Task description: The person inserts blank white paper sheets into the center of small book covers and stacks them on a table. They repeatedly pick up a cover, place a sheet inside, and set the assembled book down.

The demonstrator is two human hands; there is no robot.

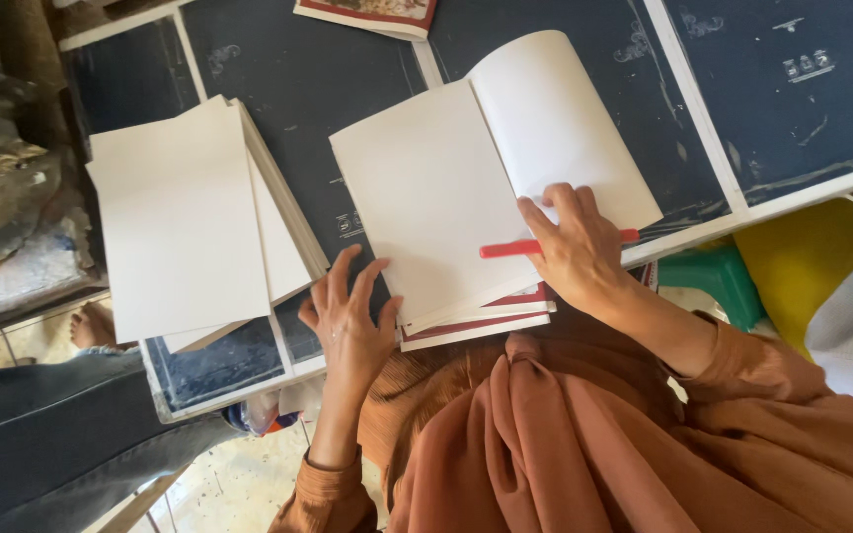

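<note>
Under the right hand (577,249) sits an open book (466,178) with blank white pages, and that hand is pinching a red pen (545,245) that lies flat across the lower edge of the page, fingers curled over it. One leaf just beyond the knuckles is lifted and bowed up off the book. Below the wrist you can see a few more closed books (481,321) with red edges stacked under the open one, all on a dark bench (298,89) with white strips running across it. The left hand (349,314) is spread wide with nothing in it, fingertips resting at the near corner of the open book and the bench edge. Out past its fingers, well to the outside, there's a loose fanned stack of blank white sheets (185,222). Far beyond both hands another red-bordered book (367,14) pokes in at the top edge, and a green stool (718,276) sits just past the right forearm, below the bench
</note>
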